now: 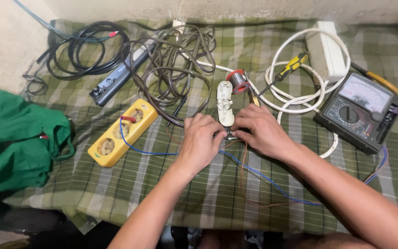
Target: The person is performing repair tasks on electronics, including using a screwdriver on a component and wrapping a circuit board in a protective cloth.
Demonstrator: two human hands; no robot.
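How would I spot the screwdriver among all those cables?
Start at the black analog multimeter on the right of the checked cloth. Just left lies a white cable coil; across it rests the screwdriver, the only yellow-and-black-handled tool there.

L hand (pixel 201 140) and R hand (pixel 260 131) meet over small metal part (pixel 231 135), grip closed on it, just below white plug housing (pixel 225 103). Blue wire (pixel 153 151) runs to yellow socket strip (pixel 123 132). Analog multimeter (pixel 358 110) at right, on checked cloth (pixel 116 193).

A green plaid cloth (pixel 254 193) carries a yellow socket strip (pixel 121 132), blue wire (pixel 263 177), white cable (pixel 295 99) and black meter (pixel 358 113).
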